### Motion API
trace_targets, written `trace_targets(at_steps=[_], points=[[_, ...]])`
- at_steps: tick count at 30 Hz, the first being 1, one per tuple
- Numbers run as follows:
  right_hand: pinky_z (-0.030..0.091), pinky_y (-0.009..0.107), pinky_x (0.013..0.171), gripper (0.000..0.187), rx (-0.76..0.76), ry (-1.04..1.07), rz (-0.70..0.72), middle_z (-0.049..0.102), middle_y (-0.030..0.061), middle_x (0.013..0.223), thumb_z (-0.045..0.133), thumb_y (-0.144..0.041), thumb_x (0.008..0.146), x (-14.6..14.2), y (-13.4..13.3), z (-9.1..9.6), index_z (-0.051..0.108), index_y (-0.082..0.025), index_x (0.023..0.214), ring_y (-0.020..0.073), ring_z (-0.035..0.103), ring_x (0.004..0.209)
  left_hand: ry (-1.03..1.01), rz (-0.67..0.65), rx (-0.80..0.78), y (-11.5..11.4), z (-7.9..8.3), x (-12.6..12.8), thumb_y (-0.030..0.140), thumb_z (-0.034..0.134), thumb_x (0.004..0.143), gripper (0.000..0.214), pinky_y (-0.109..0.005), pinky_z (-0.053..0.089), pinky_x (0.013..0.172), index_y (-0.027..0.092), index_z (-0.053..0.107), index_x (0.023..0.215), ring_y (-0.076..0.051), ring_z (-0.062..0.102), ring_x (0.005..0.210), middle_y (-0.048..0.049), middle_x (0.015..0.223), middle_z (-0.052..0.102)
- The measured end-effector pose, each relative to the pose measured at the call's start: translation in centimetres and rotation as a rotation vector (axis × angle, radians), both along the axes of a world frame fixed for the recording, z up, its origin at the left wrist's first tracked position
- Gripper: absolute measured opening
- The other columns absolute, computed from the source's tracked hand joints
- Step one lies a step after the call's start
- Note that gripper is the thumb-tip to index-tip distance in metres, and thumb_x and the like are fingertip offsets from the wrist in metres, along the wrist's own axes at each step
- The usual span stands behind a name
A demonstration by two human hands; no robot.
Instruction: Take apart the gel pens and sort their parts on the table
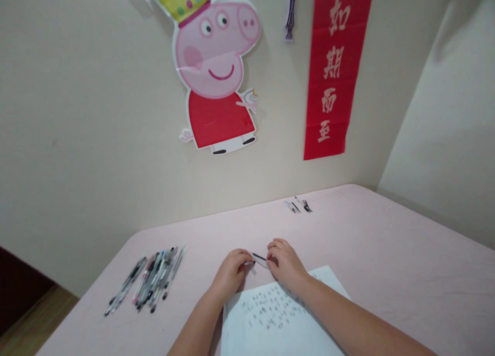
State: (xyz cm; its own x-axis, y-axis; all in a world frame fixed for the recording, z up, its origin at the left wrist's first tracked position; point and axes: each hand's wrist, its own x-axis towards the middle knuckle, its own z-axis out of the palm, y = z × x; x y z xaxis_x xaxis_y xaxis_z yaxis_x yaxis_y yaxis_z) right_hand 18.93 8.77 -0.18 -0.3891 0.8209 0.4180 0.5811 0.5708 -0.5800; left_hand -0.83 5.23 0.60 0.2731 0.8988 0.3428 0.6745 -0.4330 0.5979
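Between my two hands, just past the top edge of a white paper sheet (247,340), lies a slim clear pen (260,259) with a dark length inside. My left hand (231,272) has its fingers closed in a pinch at the pen's left end, where a small black tip and a clear bit show. Closed around the right end is my right hand (286,263), its fingertips hiding that end. Whether the pen is in one piece or several cannot be made out. Dark handwritten marks cover the sheet's upper part, and my right forearm crosses over it.
Several pens (157,276) lie in a loose pile on the left of the pink-covered table (386,263). Small black and clear pen parts (297,205) sit near the wall. A cartoon pig cutout (220,78) and a red banner (336,88) hang on the wall.
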Motion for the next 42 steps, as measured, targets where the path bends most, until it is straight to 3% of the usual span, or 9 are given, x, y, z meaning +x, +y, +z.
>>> trace_targets(at_steps=[8,11,16,21,26,31,34,37,42], points=[[0.043,0.034,0.091,0.014,-0.057,-0.040,0.028,0.066,0.0099,0.100,0.057,-0.013,0.078,-0.3,-0.4,0.5,0.069,-0.017,0.084,0.0227,0.055,0.100,-0.043,0.021,0.028,0.3,-0.5,-0.5,0.002,0.049,0.072,0.026,-0.031,0.048,0.086,0.018,0.061,0.089,-0.016,0.058,0.092,-0.0054,0.094,0.064],[0.039,0.037,0.099,0.030,-0.068,-0.119,0.076,0.062,0.0139,0.117,0.058,-0.024,0.081,-1.0,-0.5,0.8,0.066,-0.014,0.108,0.0256,0.053,0.112,-0.065,0.018,0.032,0.3,-0.7,-0.6,0.000,0.048,0.070,0.030,-0.032,0.047,0.088,0.019,0.060,0.089,-0.017,0.057,0.095,-0.0056,0.098,0.062],[0.031,0.042,0.108,0.057,-0.088,-0.265,0.191,0.041,0.0190,0.143,0.053,-0.036,0.086,-2.9,-0.6,1.0,0.045,-0.010,0.136,0.0301,0.039,0.131,-0.096,0.087,0.079,0.5,-0.7,-1.2,-0.003,0.041,0.065,0.036,-0.034,0.046,0.088,0.020,0.058,0.087,-0.017,0.056,0.095,-0.0053,0.097,0.061],[0.031,0.038,0.110,0.046,-0.027,-0.296,0.259,0.037,0.0128,0.147,0.040,-0.022,0.092,-4.8,-0.1,-0.2,0.044,-0.017,0.138,0.0238,0.037,0.134,-0.115,0.247,0.138,0.7,-1.1,-2.4,-0.001,0.039,0.066,0.033,-0.034,0.047,0.083,0.020,0.057,0.084,-0.018,0.057,0.090,-0.0037,0.089,0.060],[0.032,0.037,0.110,0.045,0.012,-0.329,0.318,0.041,0.0130,0.144,0.035,-0.017,0.093,-5.2,0.9,-1.9,0.045,-0.014,0.136,0.0215,0.039,0.132,-0.118,0.267,0.133,0.7,-1.0,-2.5,0.000,0.038,0.066,0.030,-0.033,0.046,0.080,0.020,0.056,0.081,-0.018,0.056,0.087,-0.0034,0.087,0.059],[0.032,0.036,0.110,0.046,-0.015,-0.326,0.295,0.043,0.0140,0.143,0.037,-0.015,0.090,-3.9,1.8,-1.8,0.046,-0.011,0.135,0.0213,0.040,0.131,-0.096,0.147,0.050,0.1,0.2,-0.6,0.001,0.036,0.064,0.030,-0.030,0.045,0.076,0.020,0.055,0.079,-0.016,0.055,0.081,-0.0029,0.083,0.058],[0.032,0.036,0.110,0.047,-0.058,-0.323,0.206,0.042,0.0136,0.143,0.035,-0.012,0.090,-2.2,3.0,-1.6,0.046,-0.010,0.135,0.0203,0.039,0.132,-0.054,0.026,-0.038,-0.5,0.7,0.5,0.001,0.037,0.064,0.032,-0.027,0.044,0.075,0.019,0.057,0.080,-0.015,0.055,0.080,-0.0029,0.083,0.059],[0.028,0.035,0.112,0.052,-0.077,-0.321,0.123,0.040,0.0133,0.144,0.033,-0.005,0.085,0.2,4.8,-1.9,0.046,-0.008,0.135,0.0186,0.037,0.133,-0.009,-0.048,-0.121,-0.8,0.8,1.2,0.001,0.038,0.062,0.033,-0.026,0.043,0.076,0.018,0.060,0.079,-0.015,0.055,0.081,-0.0037,0.084,0.061],[0.028,0.033,0.112,0.057,-0.084,-0.337,-0.077,0.042,0.0120,0.143,0.033,0.000,0.080,5.2,8.2,-3.1,0.047,-0.009,0.135,0.0171,0.040,0.132,0.006,-0.058,-0.189,-1.0,0.7,1.1,0.003,0.040,0.068,0.028,-0.026,0.043,0.076,0.018,0.062,0.078,-0.015,0.056,0.081,-0.0043,0.083,0.062]])
